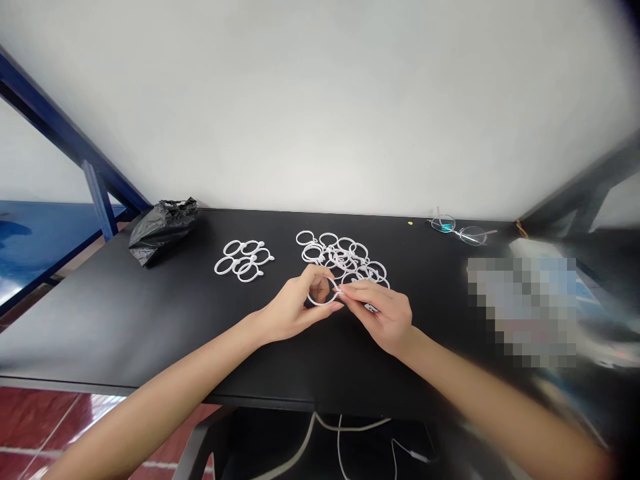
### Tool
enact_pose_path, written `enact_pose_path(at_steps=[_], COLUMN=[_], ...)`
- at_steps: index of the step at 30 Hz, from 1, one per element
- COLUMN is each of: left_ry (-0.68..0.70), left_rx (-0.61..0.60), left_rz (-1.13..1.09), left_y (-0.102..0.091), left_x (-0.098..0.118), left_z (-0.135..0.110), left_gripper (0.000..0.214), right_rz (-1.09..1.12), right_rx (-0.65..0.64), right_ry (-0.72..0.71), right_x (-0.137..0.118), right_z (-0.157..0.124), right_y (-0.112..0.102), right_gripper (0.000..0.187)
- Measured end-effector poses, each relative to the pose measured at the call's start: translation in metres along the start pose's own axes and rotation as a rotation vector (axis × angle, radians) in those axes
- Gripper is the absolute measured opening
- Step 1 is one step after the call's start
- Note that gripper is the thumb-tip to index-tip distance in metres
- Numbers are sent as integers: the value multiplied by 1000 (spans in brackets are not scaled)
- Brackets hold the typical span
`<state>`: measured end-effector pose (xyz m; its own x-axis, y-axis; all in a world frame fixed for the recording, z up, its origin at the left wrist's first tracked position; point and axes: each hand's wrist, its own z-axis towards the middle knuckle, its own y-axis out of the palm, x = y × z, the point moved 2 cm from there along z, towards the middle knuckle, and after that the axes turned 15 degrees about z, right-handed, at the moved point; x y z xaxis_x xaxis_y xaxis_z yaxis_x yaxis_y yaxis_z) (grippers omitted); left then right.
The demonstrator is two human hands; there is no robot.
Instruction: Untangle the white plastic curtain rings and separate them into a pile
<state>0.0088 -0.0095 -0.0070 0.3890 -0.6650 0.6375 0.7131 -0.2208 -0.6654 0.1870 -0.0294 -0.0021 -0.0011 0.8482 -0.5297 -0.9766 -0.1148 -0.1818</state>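
Observation:
Between my two hands is a white plastic ring point(323, 304), held just above the black tabletop. My left hand point(295, 303) curls around the ring, thumb below and fingers over its upper side. At the ring's right side, where a small tab sits, my right hand point(381, 308) pinches with thumb and fingertips; the fingers partly hide that spot. Just beyond my hands lies a loose pile of similar white rings point(345, 250), some overlapping. A smaller group of white rings point(245, 259) rests to the left of it.
A crumpled black plastic bag point(163, 230) lies at the back left. Eyeglasses point(457, 230) rest near the wall at the back right, with a blurred, pixelated object point(530, 310) in front of them. Pale cables point(300, 450) hang below the front table edge.

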Motion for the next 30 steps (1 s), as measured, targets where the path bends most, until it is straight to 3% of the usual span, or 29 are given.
enact_pose_path(at_steps=[11,16,21,24,27,30], left_ry=[10,38,-71,-162,-286,-343], left_rx=[83,131,156,101,32,-29], left_rz=[7,231,650,846,907,947], left_y=[-8,-24,-65,-86,-95,-95], left_x=[2,-4,-41,-69,-89,-94], left_z=[1,4,7,4,-2,-5], left_gripper=[33,33,27,25,24,24], right_rz=[-75,-60,-99,-88,-80,-82], right_rx=[27,33,59,47,33,29], right_ry=[34,32,50,46,41,49], right_x=[-1,3,4,5,5,6], right_z=[4,2,2,3,4,3], right_y=[-4,-5,-5,-5,-5,-5], right_gripper=[42,36,29,25,24,23])
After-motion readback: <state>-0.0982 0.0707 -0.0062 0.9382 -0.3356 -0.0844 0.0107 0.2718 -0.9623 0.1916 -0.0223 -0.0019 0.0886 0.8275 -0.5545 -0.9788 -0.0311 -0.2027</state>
